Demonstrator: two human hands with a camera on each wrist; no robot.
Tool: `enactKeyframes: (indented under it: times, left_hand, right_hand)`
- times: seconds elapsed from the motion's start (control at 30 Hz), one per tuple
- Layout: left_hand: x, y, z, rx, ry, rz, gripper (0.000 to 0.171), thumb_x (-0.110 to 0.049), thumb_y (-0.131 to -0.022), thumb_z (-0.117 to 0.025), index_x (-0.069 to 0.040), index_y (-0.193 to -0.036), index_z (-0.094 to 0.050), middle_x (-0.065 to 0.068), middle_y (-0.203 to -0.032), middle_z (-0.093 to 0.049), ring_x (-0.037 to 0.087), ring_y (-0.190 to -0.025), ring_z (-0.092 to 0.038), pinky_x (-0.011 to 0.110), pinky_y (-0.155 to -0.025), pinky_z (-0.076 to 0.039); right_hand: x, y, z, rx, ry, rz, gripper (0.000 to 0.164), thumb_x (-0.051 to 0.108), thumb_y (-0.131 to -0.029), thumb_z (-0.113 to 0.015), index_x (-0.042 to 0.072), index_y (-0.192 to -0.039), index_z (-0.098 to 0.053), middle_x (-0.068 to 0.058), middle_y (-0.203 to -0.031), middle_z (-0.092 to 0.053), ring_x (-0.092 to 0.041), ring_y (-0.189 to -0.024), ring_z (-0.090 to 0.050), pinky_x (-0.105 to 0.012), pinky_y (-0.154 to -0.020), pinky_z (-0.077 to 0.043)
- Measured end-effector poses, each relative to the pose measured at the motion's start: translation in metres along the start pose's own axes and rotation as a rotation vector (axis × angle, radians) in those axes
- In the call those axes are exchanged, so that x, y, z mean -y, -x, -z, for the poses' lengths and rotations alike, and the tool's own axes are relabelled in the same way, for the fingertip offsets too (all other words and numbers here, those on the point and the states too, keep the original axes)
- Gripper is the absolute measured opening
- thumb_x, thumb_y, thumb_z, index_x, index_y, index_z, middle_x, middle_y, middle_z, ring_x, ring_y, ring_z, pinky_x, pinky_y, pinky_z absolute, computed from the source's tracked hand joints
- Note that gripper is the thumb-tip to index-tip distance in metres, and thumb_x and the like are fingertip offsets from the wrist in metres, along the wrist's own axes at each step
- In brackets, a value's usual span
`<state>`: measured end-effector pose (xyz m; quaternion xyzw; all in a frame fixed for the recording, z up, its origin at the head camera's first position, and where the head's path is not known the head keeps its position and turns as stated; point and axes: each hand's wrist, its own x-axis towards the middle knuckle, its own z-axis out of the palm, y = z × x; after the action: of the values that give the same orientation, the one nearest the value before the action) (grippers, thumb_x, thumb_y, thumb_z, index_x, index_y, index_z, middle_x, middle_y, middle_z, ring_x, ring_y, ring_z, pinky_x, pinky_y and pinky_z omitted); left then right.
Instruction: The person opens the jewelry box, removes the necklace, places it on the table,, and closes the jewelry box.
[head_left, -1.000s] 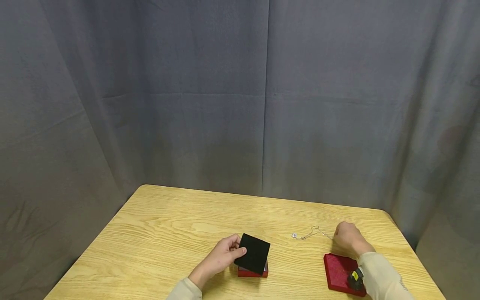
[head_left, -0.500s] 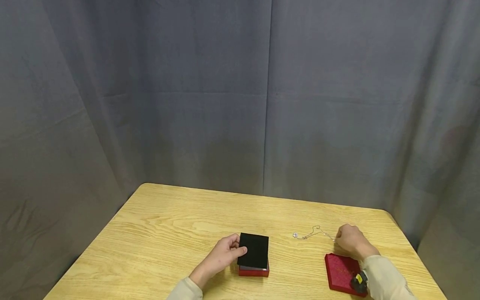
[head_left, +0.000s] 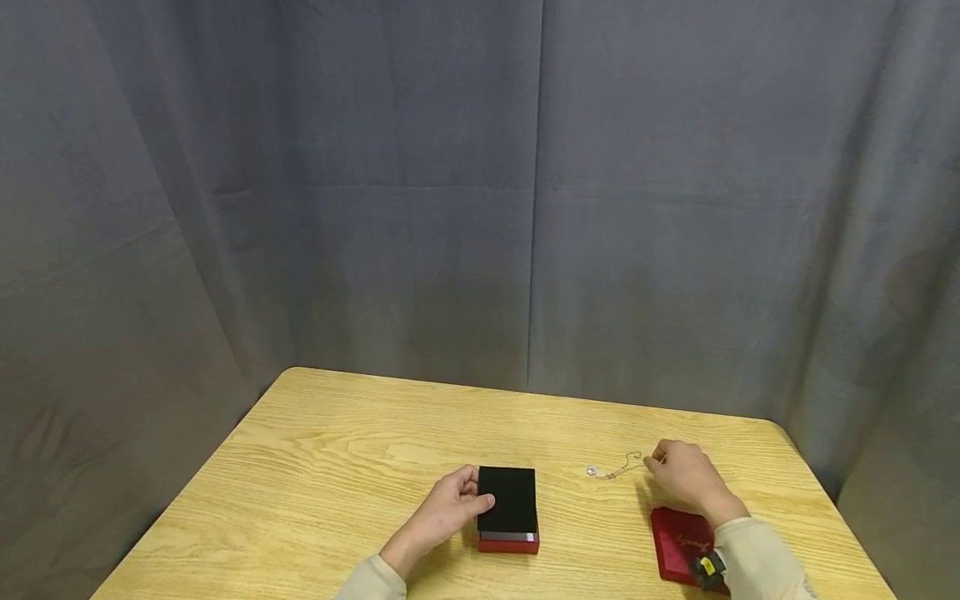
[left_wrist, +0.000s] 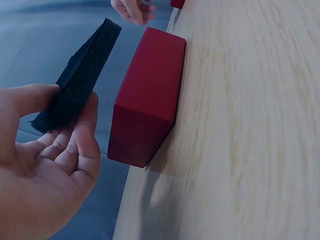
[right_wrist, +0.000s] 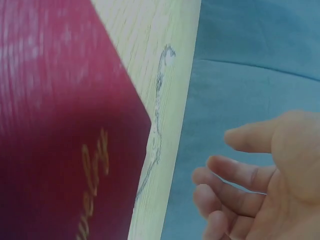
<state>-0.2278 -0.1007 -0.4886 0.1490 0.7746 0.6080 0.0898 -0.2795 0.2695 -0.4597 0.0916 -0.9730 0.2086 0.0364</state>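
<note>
Left wrist view: between left hand (left_wrist: 50, 172) thumb and fingers, black square foam pad (left_wrist: 82, 82) is being pinched by its edge, above red rectangular box (left_wrist: 150, 82). By right hand (head_left: 686, 475), fingers parted, nothing visible is being held; nearby, thin silver chain necklace (right_wrist: 158, 115) is being supported by wooden table (head_left: 337, 467). Pad judged light, soft, edge hold fine; necklace likely slippery, delicate, best pinched at one end.

Creased grey curtains (head_left: 405, 208), wood-grain table (head_left: 337, 442)

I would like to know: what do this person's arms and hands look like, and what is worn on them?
The left hand and right hand wear no gloves. The left sleeve and right sleeve are long and pale beige. Beside the right cuff is a small black device with a yellow patch.
</note>
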Motion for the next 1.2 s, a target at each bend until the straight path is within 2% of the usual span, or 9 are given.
enactKeyframes:
  times: [0.2,0.47,0.57,0.9,1.1,1.2]
  left_hand:
    - [-0.002,0.001,0.0,0.003,0.025,0.0,0.022,-0.013,-0.09,-0.062,0.0,-0.092,-0.044,-0.004,-0.069,-0.037,0.007,-0.053,-0.037,0.02,-0.049,-0.032]
    - [-0.002,0.0,-0.002,0.003,0.041,-0.001,0.022,-0.012,-0.09,-0.062,0.001,-0.092,-0.044,-0.003,-0.071,-0.039,0.007,-0.055,-0.041,0.02,-0.052,-0.037]
    - [-0.002,0.0,-0.002,0.005,0.037,0.001,0.023,-0.012,-0.091,-0.062,0.001,-0.091,-0.043,-0.004,-0.07,-0.038,0.007,-0.054,-0.039,0.021,-0.052,-0.036]
    - [0.001,-0.002,-0.002,0.011,-0.002,-0.017,0.021,-0.01,-0.091,-0.06,0.004,-0.091,-0.043,-0.004,-0.067,-0.036,0.008,-0.052,-0.035,0.02,-0.049,-0.032]
    - [-0.005,0.0,-0.003,0.015,-0.011,-0.011,0.022,-0.01,-0.092,-0.058,0.006,-0.092,-0.042,-0.004,-0.067,-0.034,0.007,-0.051,-0.03,0.02,-0.048,-0.028]
    - [-0.017,0.006,-0.003,0.017,0.008,-0.006,0.022,-0.008,-0.092,-0.059,0.007,-0.093,-0.043,-0.004,-0.067,-0.035,0.007,-0.051,-0.03,0.02,-0.049,-0.029]
  right_hand:
    - [0.009,0.001,-0.005,-0.019,-0.024,-0.003,0.019,0.019,-0.091,-0.059,0.001,-0.086,-0.063,-0.001,-0.064,-0.051,-0.015,-0.055,-0.043,-0.03,-0.051,-0.035]
    - [0.023,0.003,-0.01,-0.037,-0.057,-0.002,0.02,0.019,-0.091,-0.059,-0.001,-0.091,-0.063,-0.006,-0.073,-0.063,-0.014,-0.053,-0.049,-0.031,-0.05,-0.042]
    - [0.029,0.003,-0.012,-0.049,-0.056,0.005,0.019,0.019,-0.091,-0.059,0.001,-0.091,-0.064,-0.007,-0.076,-0.064,-0.014,-0.055,-0.049,-0.031,-0.051,-0.042]
    - [0.048,0.003,-0.022,-0.069,-0.11,0.021,0.017,0.019,-0.092,-0.06,0.003,-0.091,-0.065,-0.001,-0.07,-0.061,-0.013,-0.054,-0.046,-0.03,-0.05,-0.04]
    - [0.057,0.002,-0.028,-0.044,-0.158,0.043,0.016,0.018,-0.093,-0.059,0.003,-0.093,-0.067,0.002,-0.065,-0.058,-0.011,-0.051,-0.042,-0.027,-0.048,-0.036]
    - [0.061,0.002,-0.033,-0.036,-0.182,0.044,0.014,0.017,-0.093,-0.059,0.006,-0.092,-0.067,0.003,-0.065,-0.057,-0.011,-0.052,-0.042,-0.027,-0.048,-0.036]
